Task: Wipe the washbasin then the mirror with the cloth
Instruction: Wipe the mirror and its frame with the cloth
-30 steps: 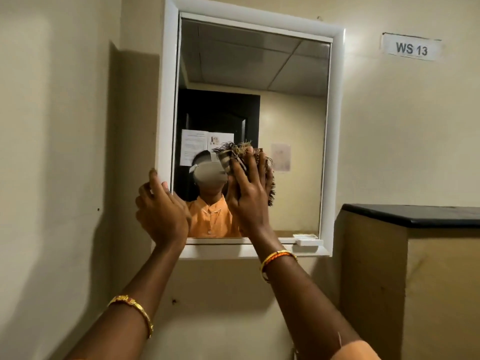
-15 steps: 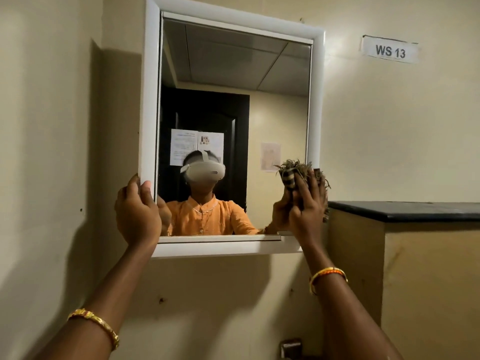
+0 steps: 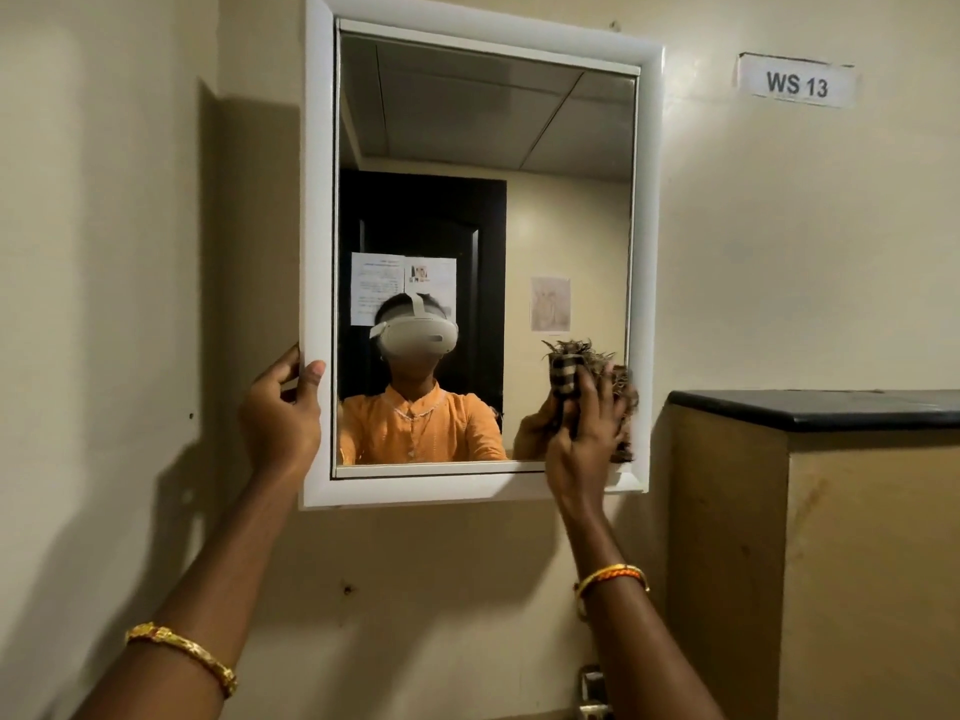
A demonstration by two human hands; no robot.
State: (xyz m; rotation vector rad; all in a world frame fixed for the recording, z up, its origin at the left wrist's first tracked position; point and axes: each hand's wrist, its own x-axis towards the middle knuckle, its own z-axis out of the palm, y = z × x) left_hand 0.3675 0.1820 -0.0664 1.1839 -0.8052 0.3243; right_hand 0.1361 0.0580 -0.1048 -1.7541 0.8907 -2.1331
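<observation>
Mirror [image 3: 483,122]: rectangular glass in a smooth white moulded frame, hung flat on a matte cream wall [image 3: 779,252].
Left hand [image 3: 280,415]: grips the frame's left edge low down, thumb over the front, fingers curled round the side.
Right hand [image 3: 582,449]: fingers spread, pressing the cloth onto the glass at the lower right corner.
Cloth [image 3: 569,379]: bunched wad, dark and pale checked weave, frayed fuzzy fringe poking up above the fingers.
Bangles: gold-coloured on both wrists.
Sign [image 3: 796,84]: white plate, "WS 13", upper right.
Counter [image 3: 831,407]: black slab top on a tan boxy base, right of the mirror.
</observation>
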